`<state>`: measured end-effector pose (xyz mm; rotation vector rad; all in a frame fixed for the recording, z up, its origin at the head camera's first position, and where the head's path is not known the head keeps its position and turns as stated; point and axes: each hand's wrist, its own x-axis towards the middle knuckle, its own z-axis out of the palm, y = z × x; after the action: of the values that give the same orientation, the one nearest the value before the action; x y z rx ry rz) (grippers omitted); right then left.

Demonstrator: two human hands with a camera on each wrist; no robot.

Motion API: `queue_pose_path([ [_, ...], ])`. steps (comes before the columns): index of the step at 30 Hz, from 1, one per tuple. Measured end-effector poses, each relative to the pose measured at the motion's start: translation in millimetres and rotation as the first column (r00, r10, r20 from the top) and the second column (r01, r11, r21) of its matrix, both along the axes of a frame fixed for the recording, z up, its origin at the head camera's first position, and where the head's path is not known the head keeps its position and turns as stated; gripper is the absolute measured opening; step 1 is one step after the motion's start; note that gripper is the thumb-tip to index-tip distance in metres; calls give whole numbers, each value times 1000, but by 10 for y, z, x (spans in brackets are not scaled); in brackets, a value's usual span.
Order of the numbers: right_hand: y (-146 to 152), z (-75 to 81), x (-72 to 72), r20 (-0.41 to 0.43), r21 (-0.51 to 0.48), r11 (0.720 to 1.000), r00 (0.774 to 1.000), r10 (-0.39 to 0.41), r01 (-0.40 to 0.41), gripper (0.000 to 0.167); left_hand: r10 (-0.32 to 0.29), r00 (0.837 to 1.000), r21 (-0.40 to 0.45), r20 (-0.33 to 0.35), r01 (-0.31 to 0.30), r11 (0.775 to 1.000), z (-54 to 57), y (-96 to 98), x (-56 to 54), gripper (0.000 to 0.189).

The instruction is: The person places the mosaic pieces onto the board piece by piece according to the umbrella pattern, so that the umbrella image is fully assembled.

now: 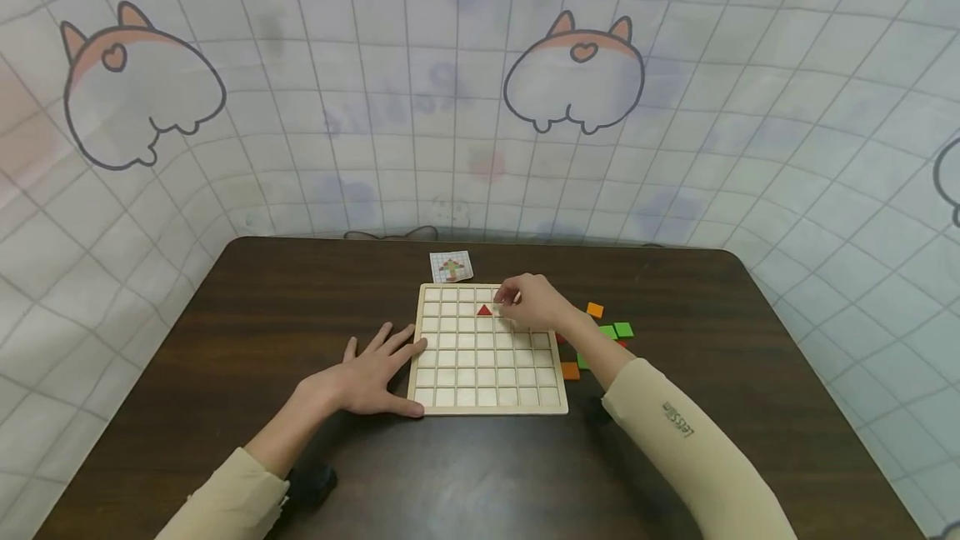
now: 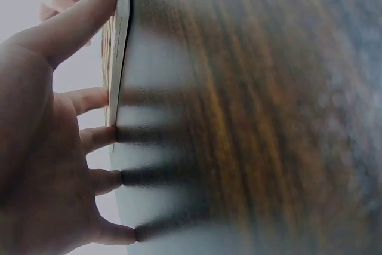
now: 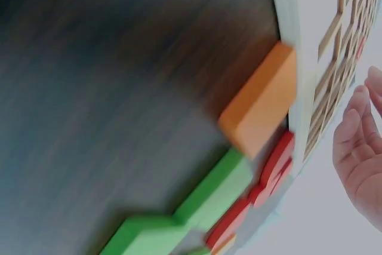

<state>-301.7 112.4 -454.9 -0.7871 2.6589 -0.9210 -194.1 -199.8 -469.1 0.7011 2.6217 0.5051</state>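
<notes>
A pale wooden grid board [image 1: 467, 357] lies on the table, with one red triangle [image 1: 484, 310] in a cell of an upper row. At the board's left edge my left hand [image 1: 371, 377] is spread, its thumb and some fingertips touching the rim; the left wrist view shows the straight fingers [image 2: 95, 138] along that edge. My right hand [image 1: 534, 303] is over the upper right of the board, just right of the triangle, its fingers bent toward the thumb. In the right wrist view the fingertips [image 3: 360, 97] come close together; whether they pinch a small piece cannot be made out.
Right of the board lie loose pieces: an orange block [image 3: 259, 103], green blocks [image 3: 215, 189], red pieces [image 3: 277, 159] and an orange square [image 1: 595, 310]. My right forearm partly covers them. A small pattern card [image 1: 451, 267] lies behind the board. A patterned curtain [image 1: 420, 107] surrounds the dark table [image 1: 315, 298].
</notes>
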Motion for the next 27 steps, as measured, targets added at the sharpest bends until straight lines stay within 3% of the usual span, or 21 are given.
queue_pose_path([
  [7, 242, 34, 39, -1, 3, 1000, 1000, 17, -17, 14, 14, 1000, 2, 2, -14, 1000, -19, -7, 11, 103],
  [17, 567, 85, 88, 22, 57, 997, 998, -56, 55, 16, 11, 1000, 0, 3, -11, 1000, -54, -11, -8, 104],
  [27, 809, 72, 118, 47, 49, 993, 993, -106, 103, 18, 12, 1000, 8, -1, -12, 1000, -50, -25, -7, 104],
])
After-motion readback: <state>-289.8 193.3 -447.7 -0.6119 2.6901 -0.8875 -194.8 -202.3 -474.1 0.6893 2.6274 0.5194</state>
